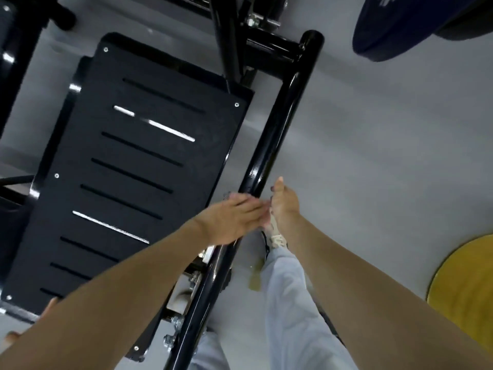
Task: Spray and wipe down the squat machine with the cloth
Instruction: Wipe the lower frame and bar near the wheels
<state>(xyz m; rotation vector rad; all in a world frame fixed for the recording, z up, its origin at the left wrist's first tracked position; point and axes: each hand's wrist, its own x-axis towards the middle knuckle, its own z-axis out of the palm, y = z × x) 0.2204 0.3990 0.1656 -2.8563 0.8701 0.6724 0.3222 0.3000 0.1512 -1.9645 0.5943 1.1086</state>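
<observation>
**A:** Which step of the job is this?

**B:** Judging by the pose, it is the wiping step. The view looks down from the person's head at the squat machine (226,36). Both bare arms reach forward to its glossy black side bar (277,134). No spray bottle is in view.

**A:** What is the left hand (232,217) doing?

**B:** It lies flat across the bar, with the fingers straight and close together and curled round nothing. It is blurred by motion. A grey scrap (227,195) shows just past its fingertips. That may be the cloth, but it is too small and smeared to be sure.

**A:** And the right hand (284,206)?

**B:** It is just right of the left hand, almost touching it, on the far side of the bar. The thumb points up and away. The other fingers are hidden behind the hand, so I cannot tell whether they grip anything.

**A:** What lies around the hands?

**B:** The machine's slotted platform (106,209) is to the left of the left hand. Below the right hand are a pale shoe (277,239) and grey floor (373,156).

**A:** What does the next move call for?

**B:** Probably a firm slide along the bar away from the body, with the palm kept pressed to the curved tube. The shiny stretch beyond the hands appears yet to be wiped.
</observation>
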